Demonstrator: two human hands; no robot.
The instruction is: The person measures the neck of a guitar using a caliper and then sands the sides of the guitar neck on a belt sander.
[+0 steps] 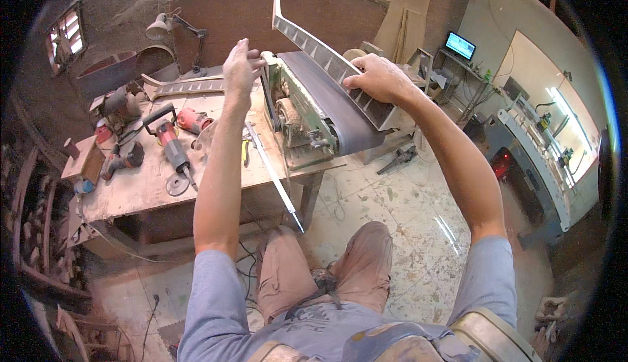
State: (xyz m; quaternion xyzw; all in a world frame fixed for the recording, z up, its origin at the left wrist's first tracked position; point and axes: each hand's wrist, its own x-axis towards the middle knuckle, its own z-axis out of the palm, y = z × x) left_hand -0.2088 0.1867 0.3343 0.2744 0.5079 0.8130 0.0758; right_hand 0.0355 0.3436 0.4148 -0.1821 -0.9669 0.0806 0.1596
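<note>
My right hand (383,77) grips a long, narrow ribbed piece (317,51) with a row of slanted openings and an upturned far end. It slants over the dark belt (307,80) of a green belt sander (297,110), its near end by the belt's right edge. I cannot tell whether it touches the belt. To the left, my left hand (242,72) is raised by the sander's far left corner, fingers apart and nothing visible in them. A similar ribbed piece (193,88) lies on the wooden bench (144,192) behind my left wrist.
An angle grinder (171,146), a cordless drill (124,160) and a long metal straightedge (271,172) lie on the bench; the straightedge juts past its front edge. A desk lamp (159,28) stands behind. Rightward are a lit monitor (460,45) and a long grey machine (530,165).
</note>
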